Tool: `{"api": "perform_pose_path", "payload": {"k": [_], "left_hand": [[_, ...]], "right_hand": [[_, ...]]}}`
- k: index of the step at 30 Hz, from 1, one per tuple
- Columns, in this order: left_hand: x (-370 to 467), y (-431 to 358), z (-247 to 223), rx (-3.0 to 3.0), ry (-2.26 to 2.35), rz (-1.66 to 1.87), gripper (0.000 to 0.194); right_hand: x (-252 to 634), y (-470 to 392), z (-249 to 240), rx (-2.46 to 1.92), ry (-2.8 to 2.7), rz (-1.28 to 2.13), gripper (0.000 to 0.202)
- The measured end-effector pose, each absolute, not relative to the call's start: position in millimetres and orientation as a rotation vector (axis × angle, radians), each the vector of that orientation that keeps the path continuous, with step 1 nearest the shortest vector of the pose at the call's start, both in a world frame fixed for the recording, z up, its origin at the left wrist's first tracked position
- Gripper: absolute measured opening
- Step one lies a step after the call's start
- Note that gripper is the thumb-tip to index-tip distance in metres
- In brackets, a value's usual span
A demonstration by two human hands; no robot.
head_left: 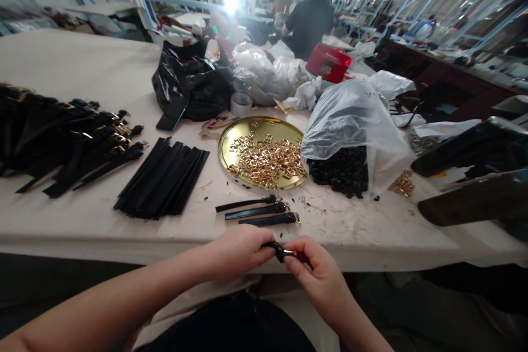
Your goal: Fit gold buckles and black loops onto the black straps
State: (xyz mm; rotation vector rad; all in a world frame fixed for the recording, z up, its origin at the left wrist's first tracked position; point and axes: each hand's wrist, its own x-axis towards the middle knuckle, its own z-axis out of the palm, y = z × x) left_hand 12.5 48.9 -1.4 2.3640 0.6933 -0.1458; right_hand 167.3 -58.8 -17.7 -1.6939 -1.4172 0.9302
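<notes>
A short black strap (279, 251) with a gold buckle is held between my two hands at the table's front edge. My left hand (243, 250) is closed on its left part, fingers wrapped round it. The thumb and fingers of my right hand (309, 264) pinch the buckle end. Just beyond my hands lie several black straps (264, 212) with gold buckles at their right ends. Behind them a round golden tray (225, 146) bears many gold buckles (268, 162).
Flat black strips (163, 179) lie left of the tray, and bundled buckled straps (70, 140) further left. On the right, a clear plastic bag (346, 115) holds small black pieces (340, 170). A black bag (198, 82) stands behind. A person (311, 22) is in the background.
</notes>
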Motion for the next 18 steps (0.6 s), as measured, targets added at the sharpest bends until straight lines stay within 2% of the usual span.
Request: {"api": "perform_pose_path", "payload": {"k": [16, 18], "left_hand": [[31.7, 61.0, 3.0, 2.424, 0.801, -0.229, 0.025], [30.3, 61.8, 9.5, 2.374, 0.824, -0.241, 0.026]], "right_hand": [[187.7, -43.1, -24.5, -1.662, -1.591, 0.812, 0.010], [189.1, -42.2, -18.6, -1.619, -1.653, 0.761, 0.016]]}}
